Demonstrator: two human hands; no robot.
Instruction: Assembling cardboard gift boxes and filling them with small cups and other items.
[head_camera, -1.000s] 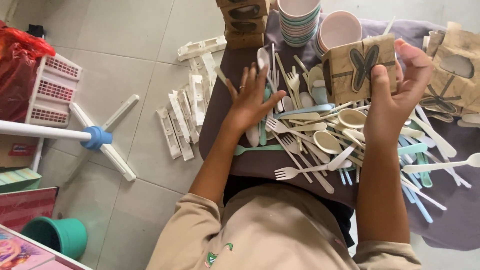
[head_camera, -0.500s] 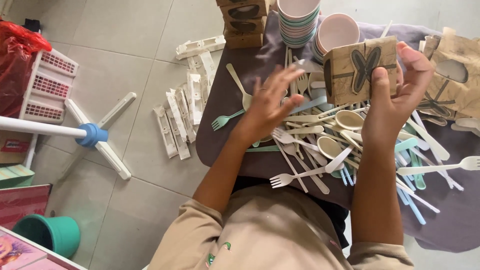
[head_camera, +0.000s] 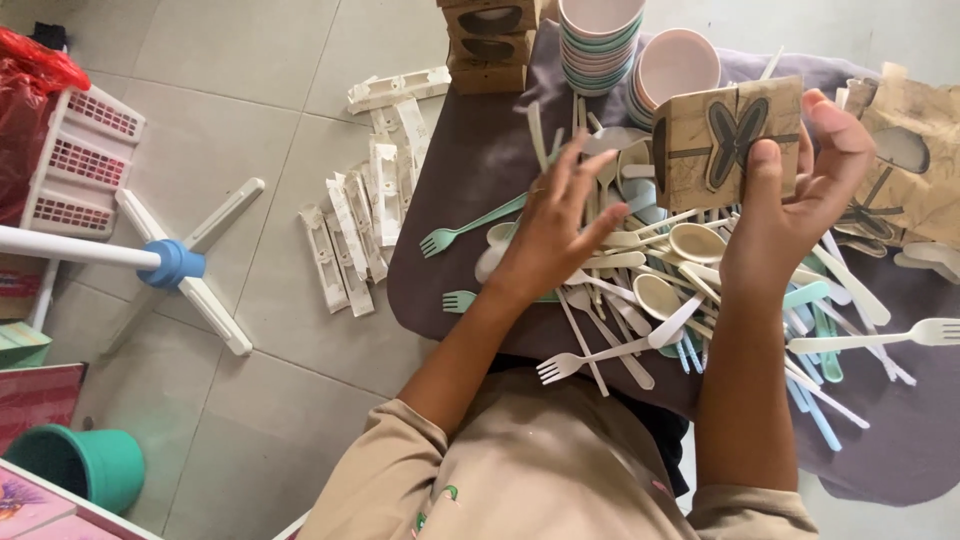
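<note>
My left hand hovers with fingers spread over the heap of plastic cutlery, touching the top pieces but gripping nothing. My right hand clasps a brown cardboard sleeve with a butterfly cutout, thumb across its front, raised just above the heap. To do this well, I judge the left fingers should settle on one piece and pinch its handle, not rake through the tangle, while the right keeps the sleeve's open end turned toward it. Both forearms reach forward from my lap, left wrist bent down, right wrist cocked back. A green fork lies beside the left hand on the dark cloth; stacked bowls stand beyond.
</note>
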